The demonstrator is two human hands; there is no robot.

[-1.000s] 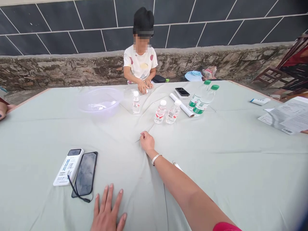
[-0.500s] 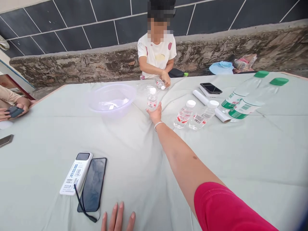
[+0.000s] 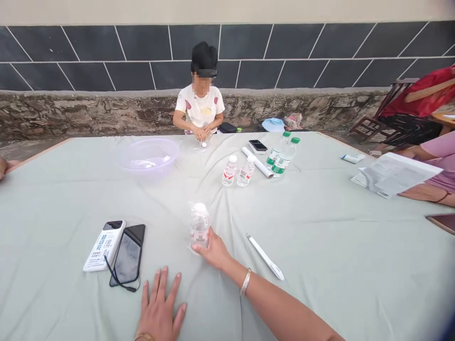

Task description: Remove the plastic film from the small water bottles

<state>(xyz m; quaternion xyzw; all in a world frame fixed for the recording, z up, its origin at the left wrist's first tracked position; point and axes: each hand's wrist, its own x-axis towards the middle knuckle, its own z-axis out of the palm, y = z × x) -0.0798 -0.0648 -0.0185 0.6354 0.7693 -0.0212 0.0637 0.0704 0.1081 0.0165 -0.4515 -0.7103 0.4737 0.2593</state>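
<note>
My right hand point(image 3: 214, 250) is closed around the lower part of a small clear water bottle point(image 3: 199, 221) with a white cap, which stands upright near the middle of the table. Clear plastic film seems to surround this bottle. Palm down on the cloth, my left hand point(image 3: 159, 303) lies with its fingers spread and nothing in it. Just beyond its fingertips is a dark phone point(image 3: 128, 255) with a black strap, beside a white power bank point(image 3: 104, 246). A white pen-like tool point(image 3: 265, 257) lies to the right of my right hand.
Two similar bottles point(image 3: 229, 171) stand farther back, near a paper roll point(image 3: 258, 163) and two large green-capped bottles point(image 3: 284, 158). A translucent purple basin point(image 3: 121, 163) sits back left. Across the table a person point(image 3: 201, 106) handles something small. Papers point(image 3: 398, 173) are at the right.
My right hand has drawn the bottle from the far side of the table toward me. My view has tilted up, and more of my left hand shows.
</note>
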